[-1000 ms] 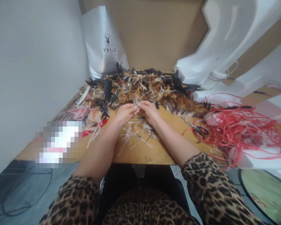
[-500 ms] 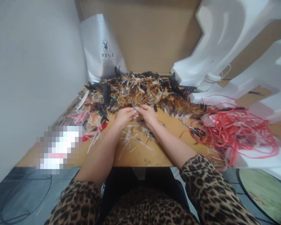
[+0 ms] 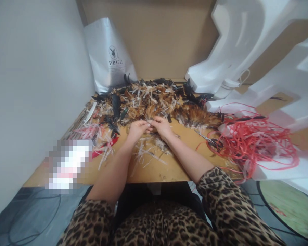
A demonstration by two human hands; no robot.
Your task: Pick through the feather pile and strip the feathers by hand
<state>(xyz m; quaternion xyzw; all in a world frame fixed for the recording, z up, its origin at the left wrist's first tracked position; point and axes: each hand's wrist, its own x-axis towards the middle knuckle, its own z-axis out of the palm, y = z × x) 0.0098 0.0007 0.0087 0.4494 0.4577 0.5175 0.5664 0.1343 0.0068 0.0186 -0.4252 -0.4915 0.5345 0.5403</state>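
Observation:
My left hand [image 3: 138, 130] and my right hand [image 3: 163, 127] meet over the near middle of the table, fingers pinched together. Between the fingertips they hold a small bunch of brown feathers [image 3: 152, 112], fanned out away from me. Its lower ends are hidden by the fingers. Just beyond lies a loose heap of brown, white and black feathers [image 3: 141, 92]. To the right of my right hand rests a row of laid-out brown feathers [image 3: 195, 116]. Below my hands, thin whitish strips [image 3: 146, 152] and some loose fluff lie on the wooden table [image 3: 159, 174].
On the right are scissors [image 3: 205, 136] beside a tangle of red ribbon strips [image 3: 259, 143]. White foam pieces [image 3: 233, 41] stand behind, near a white cup [image 3: 227, 87]. A silvery bag [image 3: 109, 54] stands at the back left. Pink and white strips [image 3: 89, 131] lie at left.
The view has shifted slightly. Both hands stay together on the feather bunch at the same spot, with only small finger movement.

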